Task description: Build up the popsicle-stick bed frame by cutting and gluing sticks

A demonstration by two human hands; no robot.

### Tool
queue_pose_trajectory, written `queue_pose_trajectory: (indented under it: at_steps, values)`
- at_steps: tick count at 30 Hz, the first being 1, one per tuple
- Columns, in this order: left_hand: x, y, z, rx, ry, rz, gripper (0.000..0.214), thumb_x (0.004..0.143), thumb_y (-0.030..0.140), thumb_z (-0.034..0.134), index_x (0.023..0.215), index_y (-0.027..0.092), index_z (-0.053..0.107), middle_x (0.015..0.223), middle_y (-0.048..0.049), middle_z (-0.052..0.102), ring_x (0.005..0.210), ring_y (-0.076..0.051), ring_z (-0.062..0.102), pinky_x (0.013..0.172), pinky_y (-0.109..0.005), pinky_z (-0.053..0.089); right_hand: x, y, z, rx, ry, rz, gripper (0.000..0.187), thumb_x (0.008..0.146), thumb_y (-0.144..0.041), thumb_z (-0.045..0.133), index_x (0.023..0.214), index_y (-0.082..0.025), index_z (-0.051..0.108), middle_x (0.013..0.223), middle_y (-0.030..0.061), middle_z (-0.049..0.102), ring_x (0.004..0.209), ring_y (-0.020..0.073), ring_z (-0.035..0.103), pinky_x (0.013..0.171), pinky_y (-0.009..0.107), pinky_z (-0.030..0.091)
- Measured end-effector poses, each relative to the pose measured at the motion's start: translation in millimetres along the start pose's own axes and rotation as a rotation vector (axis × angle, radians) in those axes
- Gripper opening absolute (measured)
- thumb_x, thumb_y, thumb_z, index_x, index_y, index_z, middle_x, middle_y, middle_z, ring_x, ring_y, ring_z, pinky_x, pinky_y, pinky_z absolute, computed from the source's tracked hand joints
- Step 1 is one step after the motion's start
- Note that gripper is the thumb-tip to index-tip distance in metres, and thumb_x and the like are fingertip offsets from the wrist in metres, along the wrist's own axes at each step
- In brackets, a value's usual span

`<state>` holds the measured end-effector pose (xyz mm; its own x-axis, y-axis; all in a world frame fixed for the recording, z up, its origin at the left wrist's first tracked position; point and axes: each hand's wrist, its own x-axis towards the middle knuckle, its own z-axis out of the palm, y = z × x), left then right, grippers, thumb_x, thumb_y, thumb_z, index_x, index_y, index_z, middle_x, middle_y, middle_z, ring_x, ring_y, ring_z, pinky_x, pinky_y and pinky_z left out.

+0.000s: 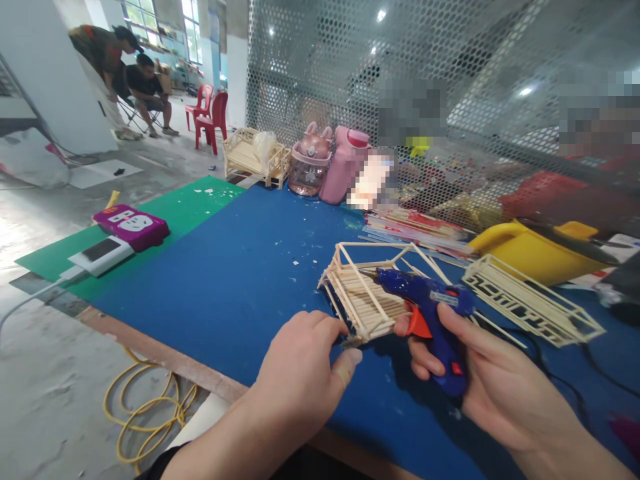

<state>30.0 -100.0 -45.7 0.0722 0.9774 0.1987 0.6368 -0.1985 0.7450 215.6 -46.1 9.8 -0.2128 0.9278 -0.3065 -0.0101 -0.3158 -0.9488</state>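
Note:
My right hand is wrapped round a blue hot glue gun with an orange trigger, the index finger by the trigger. The gun's metal nozzle points left, over a small frame model built of thin wooden sticks. At that model's near left corner, my left hand is closed, thumb and index finger pinching its base. Part of the model's right side is hidden behind the glue gun. A second stick frame, long and narrow, lies to the right, apart from both hands.
On the blue table mat stand a pink bottle, a pink cup and a finished-looking stick bench. Loose sticks and a yellow container lie right. A purple box sits left. Two people are in the background.

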Motion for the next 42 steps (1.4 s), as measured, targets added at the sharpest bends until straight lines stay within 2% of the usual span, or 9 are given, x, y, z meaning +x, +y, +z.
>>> queue_pose_trajectory:
  at_steps: [10, 14, 16, 22, 28, 34, 38, 40, 42]
  values:
    - [-1, 0, 0.0, -0.070, 0.053, -0.006, 0.019, 0.084, 0.030, 0.053, 0.098, 0.019, 0.061, 0.097, -0.0049, 0.066, 0.092, -0.022, 0.058, 0.084, -0.038, 0.047, 0, 1, 1, -0.026, 0.010, 0.007, 0.026, 0.074, -0.045, 0.063, 0.075, -0.020, 0.069, 0.062, 0.0014, 0.059, 0.045, 0.0110, 0.042, 0.044, 0.027, 0.046]
    - [-5, 5, -19.6, -0.124, 0.222, -0.035, 0.018, 0.084, 0.026, 0.052, 0.101, 0.022, 0.059, 0.097, -0.0021, 0.065, 0.088, -0.016, 0.059, 0.080, -0.029, 0.048, 3, 2, 0, -0.020, -0.007, 0.032, 0.028, 0.076, -0.047, 0.061, 0.076, -0.020, 0.069, 0.056, 0.0013, 0.057, 0.045, 0.0108, 0.041, 0.044, 0.026, 0.045]
    - [-1, 7, -37.0, -0.033, 0.232, -0.019, 0.018, 0.085, 0.028, 0.052, 0.100, 0.022, 0.059, 0.096, -0.0019, 0.065, 0.089, -0.017, 0.059, 0.081, -0.031, 0.047, 3, 2, 0, -0.038, -0.019, 0.056, 0.032, 0.076, -0.049, 0.060, 0.073, -0.019, 0.069, 0.051, 0.0013, 0.054, 0.045, 0.0116, 0.043, 0.044, 0.025, 0.045]
    - [37, 10, -72.7, 0.279, 0.108, -0.021, 0.019, 0.084, 0.028, 0.050, 0.095, 0.021, 0.064, 0.088, -0.0035, 0.068, 0.081, -0.021, 0.061, 0.073, -0.032, 0.046, 2, 1, 1, 0.007, 0.009, 0.008, 0.025, 0.070, -0.045, 0.067, 0.074, -0.021, 0.068, 0.066, 0.0017, 0.062, 0.044, 0.0099, 0.042, 0.043, 0.026, 0.046]
    - [54, 9, -59.0, 0.353, -0.022, -0.009, 0.025, 0.084, 0.037, 0.049, 0.074, 0.018, 0.063, 0.070, -0.0040, 0.066, 0.066, -0.020, 0.061, 0.058, -0.029, 0.043, 1, -2, -2, 0.039, -0.003, -0.010, 0.023, 0.074, -0.044, 0.065, 0.081, -0.022, 0.068, 0.082, 0.0031, 0.066, 0.046, 0.0096, 0.044, 0.043, 0.026, 0.046]
    - [43, 5, -51.0, 0.348, -0.153, -0.063, 0.022, 0.083, 0.034, 0.050, 0.081, 0.018, 0.065, 0.077, -0.0069, 0.069, 0.070, -0.022, 0.063, 0.060, -0.030, 0.045, -4, -17, -2, 0.081, 0.046, -0.074, 0.023, 0.071, -0.044, 0.067, 0.080, -0.022, 0.068, 0.074, 0.0028, 0.065, 0.045, 0.0094, 0.042, 0.043, 0.026, 0.045]
    - [30, 5, -40.2, 0.273, -0.158, -0.049, 0.023, 0.083, 0.032, 0.048, 0.092, 0.018, 0.065, 0.088, -0.0085, 0.070, 0.082, -0.024, 0.065, 0.072, -0.034, 0.048, -12, -39, -25, 0.081, 0.191, -0.195, 0.028, 0.066, -0.044, 0.070, 0.084, -0.022, 0.066, 0.068, 0.0016, 0.062, 0.045, 0.0097, 0.042, 0.044, 0.027, 0.044]
    - [21, 8, -30.5, 0.249, -0.098, -0.035, 0.035, 0.083, 0.033, 0.049, 0.112, 0.017, 0.059, 0.109, -0.0118, 0.066, 0.100, -0.026, 0.061, 0.086, -0.037, 0.047, -15, -52, -53, 0.012, 0.308, -0.298, 0.027, 0.067, -0.043, 0.068, 0.083, -0.022, 0.064, 0.064, 0.0007, 0.059, 0.046, 0.0105, 0.042, 0.047, 0.027, 0.043]
    - [13, 12, -20.4, 0.314, -0.082, -0.045, 0.051, 0.079, 0.042, 0.053, 0.121, 0.012, 0.054, 0.119, -0.0172, 0.060, 0.110, -0.031, 0.055, 0.092, -0.043, 0.044, -18, -63, -89, -0.217, 0.417, -0.403, 0.021, 0.071, -0.041, 0.063, 0.072, -0.020, 0.061, 0.057, 0.0003, 0.054, 0.050, 0.0127, 0.043, 0.052, 0.029, 0.041]
